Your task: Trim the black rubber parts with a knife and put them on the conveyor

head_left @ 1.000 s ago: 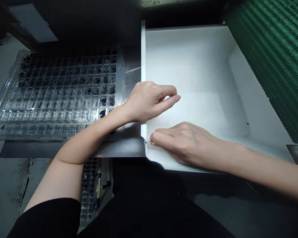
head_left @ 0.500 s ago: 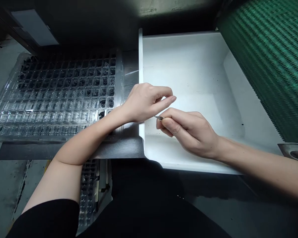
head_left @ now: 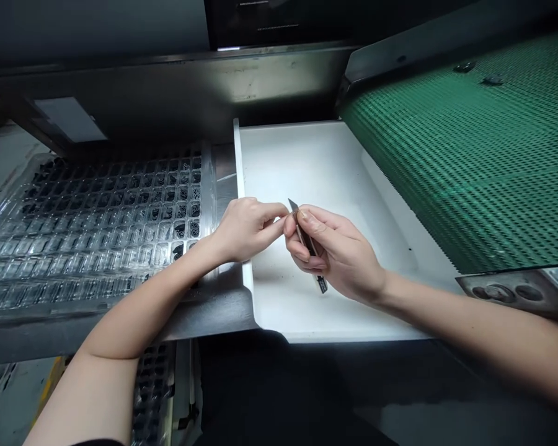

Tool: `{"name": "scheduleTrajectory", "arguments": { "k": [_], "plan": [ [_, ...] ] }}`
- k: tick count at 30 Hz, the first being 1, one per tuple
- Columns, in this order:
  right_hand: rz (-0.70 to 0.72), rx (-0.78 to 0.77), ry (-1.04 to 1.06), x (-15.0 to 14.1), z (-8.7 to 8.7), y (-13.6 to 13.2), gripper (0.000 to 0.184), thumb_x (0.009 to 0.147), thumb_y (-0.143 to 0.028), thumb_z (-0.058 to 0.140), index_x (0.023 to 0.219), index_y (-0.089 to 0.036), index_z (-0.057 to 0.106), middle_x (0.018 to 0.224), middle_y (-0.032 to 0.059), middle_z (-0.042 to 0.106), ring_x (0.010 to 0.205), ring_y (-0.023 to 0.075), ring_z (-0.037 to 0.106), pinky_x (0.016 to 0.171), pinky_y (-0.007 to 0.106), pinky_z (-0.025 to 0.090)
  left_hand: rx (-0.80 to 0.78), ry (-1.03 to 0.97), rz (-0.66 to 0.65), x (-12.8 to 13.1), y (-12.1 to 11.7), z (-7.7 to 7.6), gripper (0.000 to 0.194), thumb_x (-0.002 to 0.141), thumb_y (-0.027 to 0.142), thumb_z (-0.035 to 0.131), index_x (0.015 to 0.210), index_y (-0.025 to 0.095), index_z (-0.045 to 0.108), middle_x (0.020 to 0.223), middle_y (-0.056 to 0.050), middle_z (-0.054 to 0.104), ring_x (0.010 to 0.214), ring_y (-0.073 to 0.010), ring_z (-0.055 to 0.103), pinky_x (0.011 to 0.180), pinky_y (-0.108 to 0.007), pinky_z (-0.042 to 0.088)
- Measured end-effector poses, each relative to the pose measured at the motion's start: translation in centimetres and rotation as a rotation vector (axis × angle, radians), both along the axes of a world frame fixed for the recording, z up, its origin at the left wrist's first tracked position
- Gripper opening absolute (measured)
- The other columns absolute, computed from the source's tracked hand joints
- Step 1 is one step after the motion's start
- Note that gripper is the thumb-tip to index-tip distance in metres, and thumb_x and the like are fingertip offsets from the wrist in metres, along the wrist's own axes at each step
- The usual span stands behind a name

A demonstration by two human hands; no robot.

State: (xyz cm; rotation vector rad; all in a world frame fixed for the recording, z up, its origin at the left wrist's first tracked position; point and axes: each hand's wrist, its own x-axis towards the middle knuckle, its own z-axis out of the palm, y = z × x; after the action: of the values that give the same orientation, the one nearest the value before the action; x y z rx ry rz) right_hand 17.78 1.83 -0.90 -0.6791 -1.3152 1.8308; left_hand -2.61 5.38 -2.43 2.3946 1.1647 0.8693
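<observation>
Above the white tray's [head_left: 302, 319] left side, the right hand [head_left: 353, 263] wraps a knife [head_left: 305, 238] firmly, blade pointing far, probably to steer its tip, beside the left hand [head_left: 246, 229], whose fingertips look nearly pinched, contact or contents impossible to tell.

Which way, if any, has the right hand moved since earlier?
Yes: the right hand has moved right and forward, away from the tray's near left corner.
</observation>
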Motion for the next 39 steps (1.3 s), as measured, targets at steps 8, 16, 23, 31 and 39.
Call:
{"name": "scheduleTrajectory", "arguments": {
  "k": [8, 16, 23, 31, 39],
  "plan": [
    [0.004, -0.032, 0.012, -0.1, -0.2, 0.1, 0.033, 0.114, -0.048, 0.064, 0.100, -0.018, 0.062, 0.071, -0.0036, 0.055, 0.051, 0.0068, 0.029, 0.045, 0.020, 0.021, 0.009, -0.049, -0.009, 0.0, 0.0, -0.1, 0.038, 0.101, 0.034, 0.054, 0.066, 0.020, 0.051, 0.059, 0.002, 0.049, 0.061, -0.0136, 0.040, 0.066, -0.031, 0.029],
    [0.014, -0.060, 0.021, -0.2, 0.2, 0.0, 0.033, 0.113, -0.046, 0.063, 0.095, -0.019, 0.057, 0.070, -0.0044, 0.054, 0.050, 0.0059, 0.027, 0.044, 0.019, 0.019, 0.003, -0.059, -0.005, 0.0, 0.0, -0.3, 0.039, 0.102, 0.033, 0.053, 0.066, 0.020, 0.049, 0.059, 0.003, 0.048, 0.061, -0.0135, 0.040, 0.067, -0.031, 0.029],
    [0.019, -0.092, 0.009, -0.2, 0.3, -0.1, 0.031, 0.115, -0.043, 0.059, 0.096, -0.019, 0.056, 0.070, -0.0040, 0.055, 0.049, 0.0059, 0.028, 0.043, 0.017, 0.021, 0.008, -0.070, -0.017, -0.1, 0.0, -0.4, 0.037, 0.101, 0.030, 0.055, 0.065, 0.020, 0.050, 0.059, 0.003, 0.048, 0.060, -0.0133, 0.040, 0.066, -0.030, 0.028],
    [0.019, -0.081, -0.012, -0.3, 0.5, 0.0, 0.031, 0.117, -0.042, 0.055, 0.095, -0.019, 0.055, 0.069, -0.0026, 0.057, 0.047, 0.0074, 0.034, 0.042, 0.018, 0.028, -0.009, -0.068, -0.023, -0.1, 0.0, -0.2, 0.038, 0.101, 0.032, 0.054, 0.065, 0.020, 0.048, 0.060, 0.003, 0.047, 0.060, -0.0131, 0.041, 0.066, -0.031, 0.028],
    [-0.017, -0.096, 0.017, -0.4, 1.2, -0.1, 0.032, 0.120, -0.046, 0.047, 0.107, -0.019, 0.059, 0.073, -0.0022, 0.055, 0.052, 0.0095, 0.034, 0.046, 0.021, 0.031, -0.043, -0.043, -0.026, -0.1, -0.1, 0.1, 0.040, 0.106, 0.035, 0.049, 0.069, 0.021, 0.058, 0.060, 0.002, 0.047, 0.061, -0.0143, 0.042, 0.068, -0.032, 0.031]
  ]
}}
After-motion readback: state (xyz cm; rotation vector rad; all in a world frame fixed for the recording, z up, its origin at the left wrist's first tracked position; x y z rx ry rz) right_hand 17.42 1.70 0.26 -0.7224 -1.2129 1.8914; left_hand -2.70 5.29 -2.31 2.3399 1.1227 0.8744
